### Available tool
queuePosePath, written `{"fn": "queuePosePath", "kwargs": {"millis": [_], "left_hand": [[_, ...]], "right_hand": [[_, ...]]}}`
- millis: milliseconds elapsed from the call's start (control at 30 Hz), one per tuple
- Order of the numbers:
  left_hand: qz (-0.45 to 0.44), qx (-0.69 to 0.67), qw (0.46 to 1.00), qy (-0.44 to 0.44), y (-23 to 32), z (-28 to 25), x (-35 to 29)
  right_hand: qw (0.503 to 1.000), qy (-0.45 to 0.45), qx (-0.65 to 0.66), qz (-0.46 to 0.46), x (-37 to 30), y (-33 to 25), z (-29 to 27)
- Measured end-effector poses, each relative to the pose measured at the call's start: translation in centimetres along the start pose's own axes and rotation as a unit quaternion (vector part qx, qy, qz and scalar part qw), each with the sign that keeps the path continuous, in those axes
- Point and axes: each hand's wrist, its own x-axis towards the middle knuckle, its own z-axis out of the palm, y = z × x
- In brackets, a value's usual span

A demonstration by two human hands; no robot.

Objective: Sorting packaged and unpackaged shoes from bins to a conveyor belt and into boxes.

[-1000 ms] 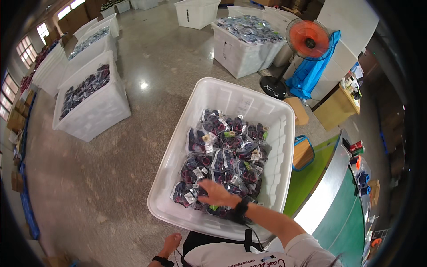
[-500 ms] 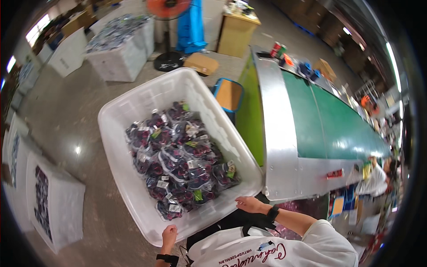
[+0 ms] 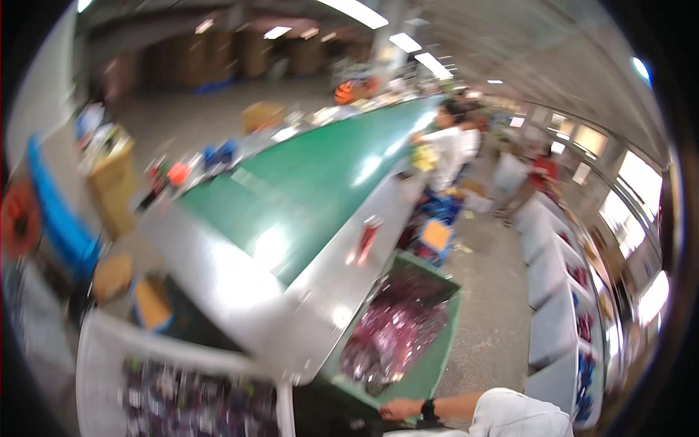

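Note:
My right hand (image 3: 399,409), with a dark band on its wrist, is low in the picture beside the near edge of a green bin (image 3: 445,336). Its fingers are smeared by motion, so whether it grips the edge or anything else cannot be made out. Pinkish, shiny plastic-wrapped goods (image 3: 397,328) fill much of that bin. At the lower left stands a large white bin (image 3: 98,364) holding many dark packaged items (image 3: 196,400), cut off by the picture's lower edge. My left hand is out of the picture.
A long conveyor with a green belt (image 3: 313,182) and metal border (image 3: 291,328) runs away from me, a red object (image 3: 366,240) on its border. A person in white (image 3: 451,149) stands beside it. White bins (image 3: 550,320) line the right side. A blue-framed crate (image 3: 153,304) stands left.
My view has swung to the right and up, along the conveyor. The white bin has shifted to the lower left, the green bin has come into fuller view, and my left hand has left the picture.

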Motion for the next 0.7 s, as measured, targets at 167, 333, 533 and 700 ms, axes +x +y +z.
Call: {"fn": "queuePosePath", "kwargs": {"millis": [167,333,533,700], "left_hand": [[0.101,0.125,0.984,-0.083,1.0,3.5,10.8],[0.064,0.321,0.943,-0.056,-1.9,8.1,23.0],[0.099,0.310,0.933,-0.155,-7.4,16.6,29.6],[0.152,0.318,0.915,-0.196,-3.8,17.5,30.9]], "right_hand": [[0.986,0.160,0.005,0.052,-12.1,6.8,8.3],[0.884,0.094,0.212,0.407,-20.9,3.9,12.8],[0.927,0.120,0.128,0.331,-22.4,6.3,13.2],[0.962,0.179,0.046,0.201,-23.3,9.7,14.4]]}}
